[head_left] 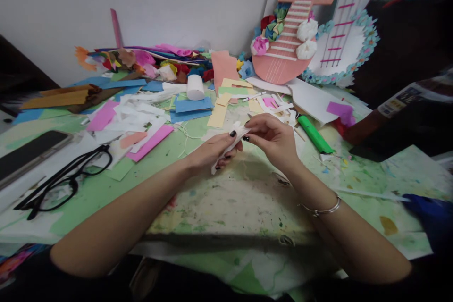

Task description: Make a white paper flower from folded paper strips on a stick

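Both hands meet over the middle of the paint-stained table. My left hand is closed round a small crumpled piece of white paper, its lower end sticking out below the fingers. My right hand pinches the top of the same white paper with thumb and fingertips. A silver bracelet sits on my right wrist.
Black glasses and a phone lie at left. Coloured paper scraps, a white tape roll and a green marker lie beyond the hands. A pink paper guitar leans on the wall.
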Demonstrator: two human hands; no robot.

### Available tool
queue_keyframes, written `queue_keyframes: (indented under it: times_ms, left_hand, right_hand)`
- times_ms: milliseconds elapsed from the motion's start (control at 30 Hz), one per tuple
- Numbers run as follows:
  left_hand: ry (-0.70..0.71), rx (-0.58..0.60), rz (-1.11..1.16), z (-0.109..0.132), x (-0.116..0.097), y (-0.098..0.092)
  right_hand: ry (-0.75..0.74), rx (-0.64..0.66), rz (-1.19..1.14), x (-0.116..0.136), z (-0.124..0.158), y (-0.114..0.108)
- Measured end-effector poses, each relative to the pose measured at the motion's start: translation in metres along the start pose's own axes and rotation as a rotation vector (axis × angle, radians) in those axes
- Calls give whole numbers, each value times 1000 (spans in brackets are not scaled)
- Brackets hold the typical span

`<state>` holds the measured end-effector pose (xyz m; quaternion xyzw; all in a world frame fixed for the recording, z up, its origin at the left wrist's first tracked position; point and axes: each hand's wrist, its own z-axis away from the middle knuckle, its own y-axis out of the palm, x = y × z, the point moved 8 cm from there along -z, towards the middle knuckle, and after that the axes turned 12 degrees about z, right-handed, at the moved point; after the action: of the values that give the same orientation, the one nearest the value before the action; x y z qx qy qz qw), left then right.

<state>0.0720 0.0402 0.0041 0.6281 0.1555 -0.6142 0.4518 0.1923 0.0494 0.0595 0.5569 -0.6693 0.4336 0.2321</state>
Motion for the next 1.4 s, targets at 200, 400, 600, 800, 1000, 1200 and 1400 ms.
queue_keyframes:
  times_ms: [200, 400, 600, 800, 1000, 1200, 1400]
  left_hand:
    - [48, -11, -109, 0, -5, -1]
    - [94, -31, -182, 0, -7, -4]
    - [130, -61, -232, -1, -8, -8]
    - [208, -103, -412, 2, -18, -7]
    - [264, -129, -545, 6, -29, -8]
    - [304, -109, -685, 5, -28, -5]
    - [274, -77, -744, 4, -27, 0]
  right_hand:
    - [132, 13, -134, -7, 0, 3]
    - [144, -8, -124, -4, -1, 1]
    - [156, -25, -123, -4, -1, -2]
    - [169, 3, -112, -9, -2, -3]
    - [191, 65, -90, -10, -3, -2]
    - [112, 59, 13, -7, -2, -1]
    - [-37, 29, 208, 4, 0, -2]
